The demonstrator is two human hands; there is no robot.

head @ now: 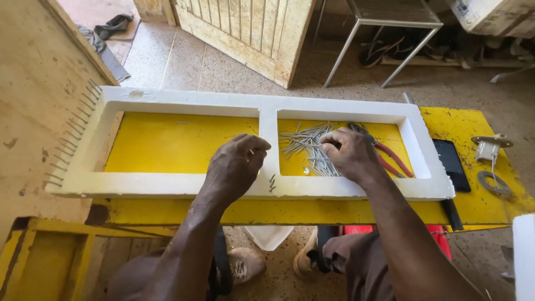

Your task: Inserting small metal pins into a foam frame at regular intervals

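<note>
Foam frame, white, two-windowed [267, 120], lies on yellow surface [479, 206]. Right hand [348, 153] grip pinches into loose grey nail pile [306, 147]; left hand [237, 161] grip narrow, holding one nail. One red-handled pliers [390, 156] beside pile.

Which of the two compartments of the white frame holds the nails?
The right compartment: a nail pile and red-handled pliers lie there; the left compartment shows only yellow board.
</note>
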